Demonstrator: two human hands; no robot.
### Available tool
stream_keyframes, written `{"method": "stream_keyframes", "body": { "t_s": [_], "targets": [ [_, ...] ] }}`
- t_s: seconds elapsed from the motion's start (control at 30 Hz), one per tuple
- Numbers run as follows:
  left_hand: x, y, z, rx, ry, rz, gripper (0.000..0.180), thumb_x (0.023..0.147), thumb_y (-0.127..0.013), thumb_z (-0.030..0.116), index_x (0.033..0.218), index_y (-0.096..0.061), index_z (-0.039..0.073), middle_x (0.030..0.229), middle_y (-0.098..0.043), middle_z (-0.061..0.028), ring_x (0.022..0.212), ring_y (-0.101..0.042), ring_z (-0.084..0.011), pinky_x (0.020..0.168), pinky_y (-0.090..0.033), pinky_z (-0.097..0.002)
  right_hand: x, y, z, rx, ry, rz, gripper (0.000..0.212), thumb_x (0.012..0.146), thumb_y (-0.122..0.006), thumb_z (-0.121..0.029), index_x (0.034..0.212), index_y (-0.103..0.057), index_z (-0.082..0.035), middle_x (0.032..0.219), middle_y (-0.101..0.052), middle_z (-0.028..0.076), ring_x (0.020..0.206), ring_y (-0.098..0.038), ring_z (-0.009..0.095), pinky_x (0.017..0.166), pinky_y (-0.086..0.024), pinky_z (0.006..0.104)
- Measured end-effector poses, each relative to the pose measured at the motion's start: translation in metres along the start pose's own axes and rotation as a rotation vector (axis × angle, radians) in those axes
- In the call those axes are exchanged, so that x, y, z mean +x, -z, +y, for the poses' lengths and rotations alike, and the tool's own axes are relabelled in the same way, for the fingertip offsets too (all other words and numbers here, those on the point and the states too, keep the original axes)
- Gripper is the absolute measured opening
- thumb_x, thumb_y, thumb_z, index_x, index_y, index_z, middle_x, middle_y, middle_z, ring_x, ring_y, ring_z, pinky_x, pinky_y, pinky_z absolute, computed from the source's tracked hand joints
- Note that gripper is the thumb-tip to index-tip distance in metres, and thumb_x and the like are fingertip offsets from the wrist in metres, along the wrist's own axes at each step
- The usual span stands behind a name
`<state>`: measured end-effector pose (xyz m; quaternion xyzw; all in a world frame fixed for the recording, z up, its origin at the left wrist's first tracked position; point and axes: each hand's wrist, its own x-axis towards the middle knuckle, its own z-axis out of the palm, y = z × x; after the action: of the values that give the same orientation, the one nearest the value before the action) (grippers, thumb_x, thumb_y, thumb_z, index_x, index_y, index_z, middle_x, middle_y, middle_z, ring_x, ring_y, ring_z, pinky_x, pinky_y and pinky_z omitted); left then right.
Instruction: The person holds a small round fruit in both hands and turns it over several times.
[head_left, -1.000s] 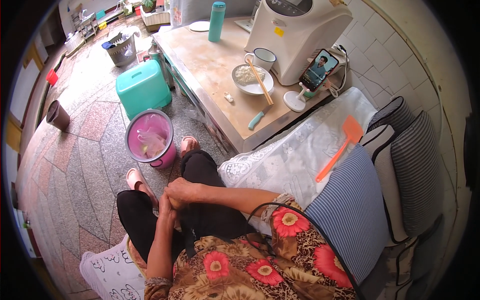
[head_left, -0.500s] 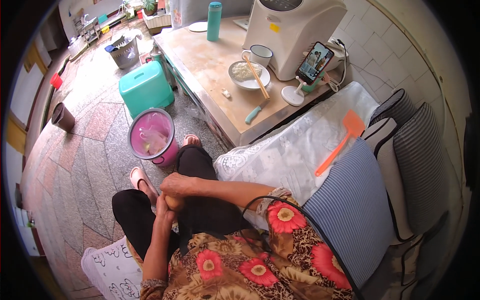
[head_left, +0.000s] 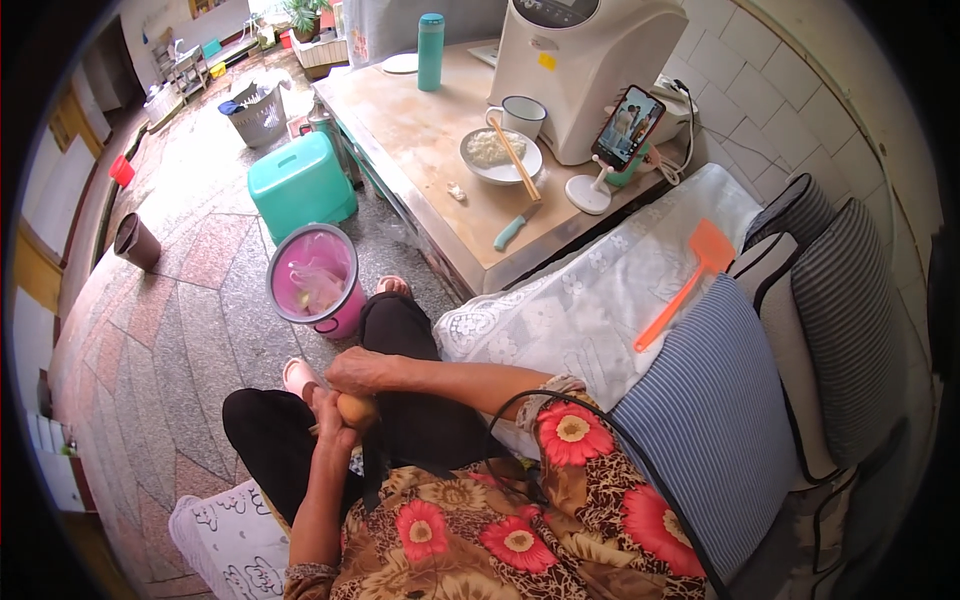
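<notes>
The left hand (head_left: 334, 418) is curled just beside the bent right hand (head_left: 357, 371). The right forearm (head_left: 460, 383) is stretched across the lap (head_left: 425, 428).

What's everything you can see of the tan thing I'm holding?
The tan thing looks smooth and rounded, its material unclear. One part bulges from the left hand's grip, over the black trousers, just below the right hand in the picture. The rest is hidden: full shape and right-hand contact can't be told.

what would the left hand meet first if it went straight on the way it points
Most likely the right hand, just ahead of the left hand, though whether they touch is unclear. Farther along that line is the bucket, apparently lower down.
</notes>
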<state>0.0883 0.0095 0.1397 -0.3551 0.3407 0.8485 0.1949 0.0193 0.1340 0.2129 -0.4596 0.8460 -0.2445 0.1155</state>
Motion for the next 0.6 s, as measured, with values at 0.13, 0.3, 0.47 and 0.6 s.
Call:
{"method": "stream_keyframes", "body": {
  "t_s": [0.13,0.3,0.47,0.6],
  "targets": [
    [-0.037,-0.032,0.006,0.056,0.019,-0.049,0.034,0.079,-0.048,0.025,0.105,-0.046,0.005,0.097,-0.055,-0.0104,0.083,-0.057,-0.0237,0.072,-0.049,-0.037,-0.003,0.004,0.001,0.001,0.011,0.016,0.019,0.066,-0.053,-0.013,0.065,-0.058,0.005,0.064,-0.057,0.024,0.064,-0.059,0.037,0.054,-0.046,0.0421],
    [-0.041,-0.031,0.003,0.124,0.043,-0.118,0.036,0.08,-0.043,0.026,0.109,-0.045,0.006,0.099,-0.055,-0.0106,0.089,-0.055,-0.0266,0.073,-0.047,-0.0434,-0.003,0.008,-0.002,0.0,0.035,0.029,0.018,0.065,-0.053,-0.012,0.065,-0.058,0.005,0.064,-0.056,0.025,0.064,-0.059,0.038,0.053,-0.046,0.0423],
    [-0.039,-0.03,0.002,0.085,0.065,-0.128,0.035,0.083,-0.043,0.026,0.112,-0.044,0.007,0.106,-0.053,-0.0116,0.095,-0.053,-0.0282,0.079,-0.045,-0.0474,0.001,-0.001,0.005,-0.002,0.059,0.05,0.017,0.064,-0.054,-0.012,0.065,-0.057,0.005,0.064,-0.056,0.025,0.064,-0.058,0.038,0.053,-0.046,0.0421],
    [-0.032,-0.03,-0.001,0.062,0.056,-0.13,0.038,0.082,-0.045,0.03,0.111,-0.045,0.005,0.104,-0.054,-0.0118,0.092,-0.055,-0.0284,0.076,-0.047,-0.0456,0.0,0.001,0.002,0.015,0.046,0.063,0.016,0.065,-0.054,-0.011,0.067,-0.058,0.004,0.066,-0.057,0.024,0.067,-0.059,0.038,0.054,-0.046,0.0419]
  ]
}}
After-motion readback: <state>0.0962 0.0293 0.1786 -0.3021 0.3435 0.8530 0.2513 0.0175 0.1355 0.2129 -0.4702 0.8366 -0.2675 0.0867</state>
